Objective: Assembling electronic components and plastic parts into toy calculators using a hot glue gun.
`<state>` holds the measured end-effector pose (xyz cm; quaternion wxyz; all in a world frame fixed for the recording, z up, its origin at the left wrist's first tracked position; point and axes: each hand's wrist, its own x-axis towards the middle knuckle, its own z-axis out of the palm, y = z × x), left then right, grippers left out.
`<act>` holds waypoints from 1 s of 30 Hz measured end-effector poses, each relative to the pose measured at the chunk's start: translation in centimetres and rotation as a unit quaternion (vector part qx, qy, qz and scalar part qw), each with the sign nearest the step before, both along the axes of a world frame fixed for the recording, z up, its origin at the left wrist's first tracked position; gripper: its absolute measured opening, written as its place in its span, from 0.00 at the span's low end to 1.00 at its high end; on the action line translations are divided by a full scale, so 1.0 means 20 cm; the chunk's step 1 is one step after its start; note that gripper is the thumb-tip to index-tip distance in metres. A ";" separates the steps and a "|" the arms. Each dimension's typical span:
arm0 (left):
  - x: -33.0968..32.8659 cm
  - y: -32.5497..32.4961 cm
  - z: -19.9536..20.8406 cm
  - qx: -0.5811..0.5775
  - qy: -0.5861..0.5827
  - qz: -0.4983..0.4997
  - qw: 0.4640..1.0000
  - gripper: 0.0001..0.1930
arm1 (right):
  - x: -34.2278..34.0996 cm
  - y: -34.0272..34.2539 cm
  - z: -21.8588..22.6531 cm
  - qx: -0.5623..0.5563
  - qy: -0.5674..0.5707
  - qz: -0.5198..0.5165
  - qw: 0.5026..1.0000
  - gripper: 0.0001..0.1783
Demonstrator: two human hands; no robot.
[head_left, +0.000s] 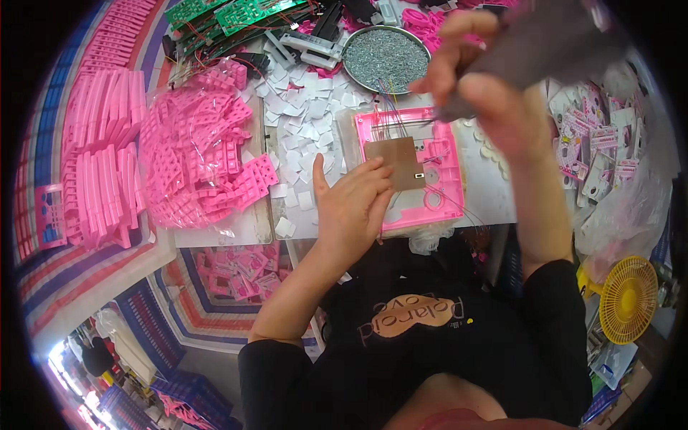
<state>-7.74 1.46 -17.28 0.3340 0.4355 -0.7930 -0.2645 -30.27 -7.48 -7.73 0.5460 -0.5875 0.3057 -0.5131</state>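
My left hand (pixel 352 204) lies with its fingers stretched over the near left part of a brown circuit board (pixel 403 159), thumb held apart. The board sits inside a pink plastic casing (pixel 450 188), and thin wires run from it past the casing's far and right edges. Raised to the right above the casing, my right hand (pixel 494 97) is wrapped round a dark grey power screwdriver (pixel 545 46), blurred by motion. Its narrow tip points down and left, over the far right part of the casing. Whether the tip touches anything, I cannot tell.
A round metal dish (pixel 387 59) of small screws stands behind the casing. White paper squares (pixel 308 118) are scattered left of it. Pink parts fill a clear bag (pixel 197 143); green circuit boards (pixel 251 13) lie at the back. Printed cards (pixel 595 140) and a yellow fan (pixel 628 301) are at right.
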 end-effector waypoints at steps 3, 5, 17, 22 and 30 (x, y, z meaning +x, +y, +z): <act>0.00 0.01 -0.01 -0.014 0.007 0.008 1.000 0.05 | 0.17 0.22 -0.07 0.026 -0.119 -0.024 0.992 0.24; -0.01 0.01 -0.01 -0.015 0.014 0.011 1.000 0.05 | 0.20 0.25 -0.11 -0.003 -0.149 0.010 0.989 0.21; 0.00 -0.01 -0.04 -0.020 0.044 0.004 0.999 0.06 | 0.25 0.28 -0.20 -0.005 -0.099 0.033 0.995 0.16; 0.01 0.00 -0.04 -0.060 -0.028 0.004 0.998 0.06 | 0.19 0.26 -0.20 -0.051 -0.033 -0.008 0.998 0.16; -0.02 0.00 0.00 -0.062 -0.071 -0.018 0.995 0.06 | 0.12 0.18 -0.24 -0.001 -0.103 -0.058 0.993 0.12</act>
